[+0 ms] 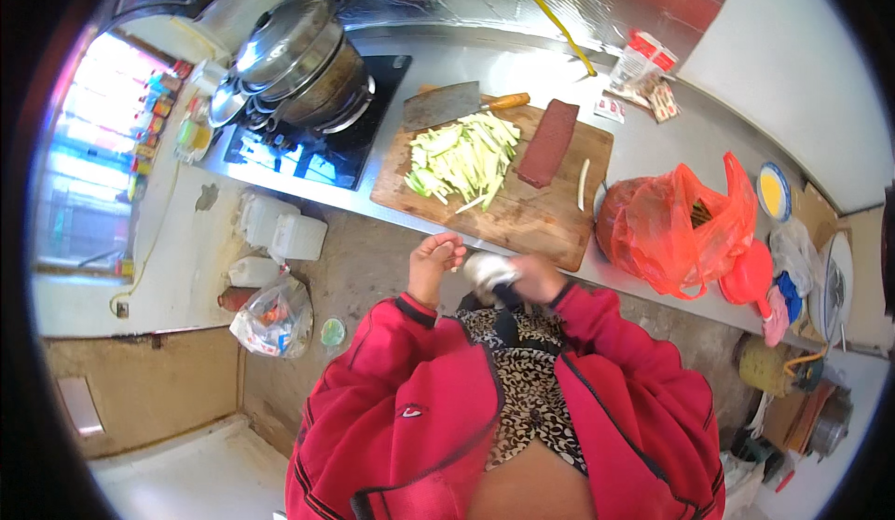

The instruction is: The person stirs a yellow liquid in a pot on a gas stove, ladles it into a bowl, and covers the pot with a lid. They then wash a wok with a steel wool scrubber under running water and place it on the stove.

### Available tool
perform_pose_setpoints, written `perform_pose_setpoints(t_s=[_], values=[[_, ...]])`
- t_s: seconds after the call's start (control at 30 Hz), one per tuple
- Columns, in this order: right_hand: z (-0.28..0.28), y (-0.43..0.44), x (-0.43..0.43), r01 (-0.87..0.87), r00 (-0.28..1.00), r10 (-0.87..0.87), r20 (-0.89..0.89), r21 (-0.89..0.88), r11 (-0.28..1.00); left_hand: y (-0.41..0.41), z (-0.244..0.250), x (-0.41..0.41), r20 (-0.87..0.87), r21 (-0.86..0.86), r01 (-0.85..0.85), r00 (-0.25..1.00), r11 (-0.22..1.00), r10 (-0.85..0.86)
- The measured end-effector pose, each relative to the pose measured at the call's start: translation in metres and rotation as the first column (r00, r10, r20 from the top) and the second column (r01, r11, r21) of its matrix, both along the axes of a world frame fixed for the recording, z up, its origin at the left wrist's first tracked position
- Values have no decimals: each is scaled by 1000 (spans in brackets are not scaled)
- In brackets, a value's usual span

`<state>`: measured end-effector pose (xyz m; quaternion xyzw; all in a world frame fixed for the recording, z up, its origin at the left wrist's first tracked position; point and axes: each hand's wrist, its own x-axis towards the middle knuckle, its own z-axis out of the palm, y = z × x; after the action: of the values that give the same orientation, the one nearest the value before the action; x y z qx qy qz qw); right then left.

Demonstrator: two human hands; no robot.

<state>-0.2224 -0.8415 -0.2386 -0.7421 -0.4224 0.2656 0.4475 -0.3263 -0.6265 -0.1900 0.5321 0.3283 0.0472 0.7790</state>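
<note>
Before the near edge of the counter, my left hand [436,258] is raised with curled fingers; a small pale bit shows near its fingertips. Beside it, my right hand [537,277] is blurred and grips a white cloth-like item [492,272], also blurred. On the wooden cutting board [552,223] lies a heap of pale green vegetable strips [465,156]. A slab of dark red meat [549,144] rests to their right, with a single pale strip [582,184] beyond it. A cleaver [447,105] with a wooden handle lies along the board's far edge.
A large lidded metal steamer pot [301,66] stands on the black cooktop [381,87] at the left. Right of the board are a red plastic bag [671,219], a red ladle [748,275] and a bowl with yellow contents [772,191]. Opened packets [642,66] lie near the back wall.
</note>
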Motion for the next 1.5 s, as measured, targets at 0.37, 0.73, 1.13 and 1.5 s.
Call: perform_pose_setpoints(t_s=[0.37, 0.73, 1.13, 1.5], values=[[68, -22, -24, -103, 671, -56, 739, 168, 980, -76, 22, 19, 519, -651, 395, 855, 649, 1], [114, -79, 98, 751, 517, -676, 524, 102, 653, -80, 40, -12, 318, 88, 449, 833, 889, -452], [80, -18, 89, 590, 773, -209, 599, -558, 584, 80, -1, -116, 162, -88, 119, 981, 989, -103], [170, 307, -43, 109, 916, -40, 399, -151, 982, 291, -16, -249, 88, -154, -247, 961, 957, 262]])
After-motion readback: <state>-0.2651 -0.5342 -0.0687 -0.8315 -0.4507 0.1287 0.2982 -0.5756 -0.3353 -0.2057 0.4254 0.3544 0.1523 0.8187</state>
